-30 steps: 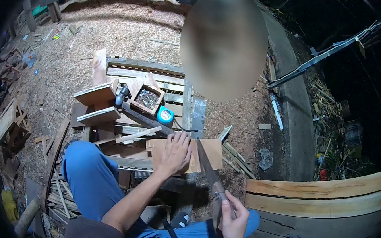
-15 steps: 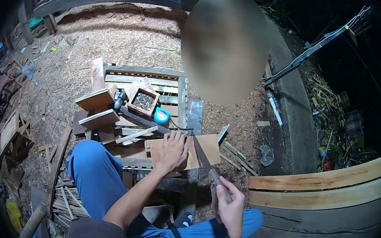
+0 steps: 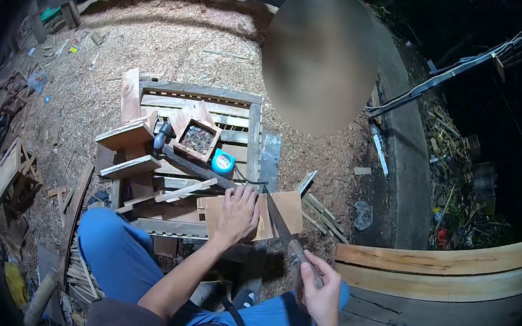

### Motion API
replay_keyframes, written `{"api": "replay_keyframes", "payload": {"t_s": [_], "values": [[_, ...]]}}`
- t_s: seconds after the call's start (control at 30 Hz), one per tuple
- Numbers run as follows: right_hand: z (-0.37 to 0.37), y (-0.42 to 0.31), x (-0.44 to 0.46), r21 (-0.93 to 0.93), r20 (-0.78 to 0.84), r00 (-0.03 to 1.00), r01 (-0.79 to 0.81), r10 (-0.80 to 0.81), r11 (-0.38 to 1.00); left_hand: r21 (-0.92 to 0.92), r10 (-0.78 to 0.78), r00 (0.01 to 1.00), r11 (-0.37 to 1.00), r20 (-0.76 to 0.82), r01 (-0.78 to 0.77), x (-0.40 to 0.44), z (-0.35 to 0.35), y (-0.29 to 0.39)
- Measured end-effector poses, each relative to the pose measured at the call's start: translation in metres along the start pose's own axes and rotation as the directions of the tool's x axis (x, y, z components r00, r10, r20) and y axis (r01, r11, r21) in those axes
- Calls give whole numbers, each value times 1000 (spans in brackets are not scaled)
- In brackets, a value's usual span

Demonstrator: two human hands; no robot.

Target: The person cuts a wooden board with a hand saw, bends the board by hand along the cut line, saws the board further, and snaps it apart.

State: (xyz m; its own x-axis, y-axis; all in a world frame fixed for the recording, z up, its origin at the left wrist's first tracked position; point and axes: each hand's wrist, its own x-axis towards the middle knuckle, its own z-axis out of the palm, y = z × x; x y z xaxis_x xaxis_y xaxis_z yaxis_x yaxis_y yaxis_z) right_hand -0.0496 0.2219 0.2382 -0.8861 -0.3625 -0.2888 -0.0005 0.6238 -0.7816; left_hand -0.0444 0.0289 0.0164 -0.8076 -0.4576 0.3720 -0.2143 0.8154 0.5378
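My left hand (image 3: 236, 217) lies with its fingers spread on a thin wooden board (image 3: 287, 209), pressing it against the slatted pallet (image 3: 254, 138). In my right hand (image 3: 320, 288) is the handle of a handsaw (image 3: 278, 222), whose blade slants up and left across the board, to the right of my left hand. Behind the board lie a hammer (image 3: 193, 167), a teal tape measure (image 3: 223, 161) and a wooden box of nails (image 3: 198, 138). Narrow wood strips (image 3: 186, 190) rest just left of my left hand.
A wooden piece with two shelves (image 3: 129, 135) stands on the pallet's left. Long planks (image 3: 437, 262) lie at the lower right. Scrap sticks (image 3: 325, 217) sit right of the pallet. A blurred oval covers the top centre. Sawdust covers the ground (image 3: 154, 44).
The view has shifted slightly. The saw stays across the board with only a small shift in my right hand, and my left hand remains on the board.
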Motion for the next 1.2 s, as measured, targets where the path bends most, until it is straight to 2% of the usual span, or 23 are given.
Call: {"api": "replay_keyframes", "payload": {"t_s": [0.1,0.2,0.23,0.3,0.37,0.43,0.53,0.6,0.7,0.8,0.9,0.97,1.0,1.07,1.2], "values": [[15,-1,12,40,16,1000,-13,12,999,-59,-21,999,998,33,23,1,-1,0],[81,49,37,48,-156,968,208,-198,977,-60,-5,999,998,42,8,1,-1,-2],[86,55,43,61,-134,967,227,-218,972,-13,22,1000,1000,-4,-22,2,1,-3],[73,64,45,94,-147,976,173,-158,980,-36,21,999,999,26,-20,-1,1,-4],[63,59,43,67,-128,977,182,-173,981,-39,12,999,999,34,-11,0,2,-1],[66,53,40,163,-114,988,118,-100,980,-21,-4,999,1000,34,4,-1,3,0],[77,72,37,159,-150,976,184,-160,970,18,32,998,999,-46,-31,-2,4,-1],[75,77,35,182,-174,971,194,-163,964,20,14,999,1000,-38,-13,-1,7,0],[66,83,35,163,-143,972,207,-184,965,29,-2,1000,1000,-21,2,-3,8,2],[63,85,40,169,-107,955,291,-276,942,72,7,999,997,-42,-4,0,9,3],[61,85,39,190,-80,956,291,-281,938,100,31,997,995,-66,-24,1,11,2],[60,83,33,284,-54,975,221,-215,933,117,35,996,993,-88,-25,0,15,1],[65,90,33,303,-58,977,213,-205,929,117,41,996,993,-84,-31,0,14,2],[77,111,30,323,-145,954,297,-263,898,137,40,997,990,-63,-31,-1,10,5],[80,126,31,289,-161,936,347,-312,892,141,31,996,990,-82,-19,0,10,6]]}}
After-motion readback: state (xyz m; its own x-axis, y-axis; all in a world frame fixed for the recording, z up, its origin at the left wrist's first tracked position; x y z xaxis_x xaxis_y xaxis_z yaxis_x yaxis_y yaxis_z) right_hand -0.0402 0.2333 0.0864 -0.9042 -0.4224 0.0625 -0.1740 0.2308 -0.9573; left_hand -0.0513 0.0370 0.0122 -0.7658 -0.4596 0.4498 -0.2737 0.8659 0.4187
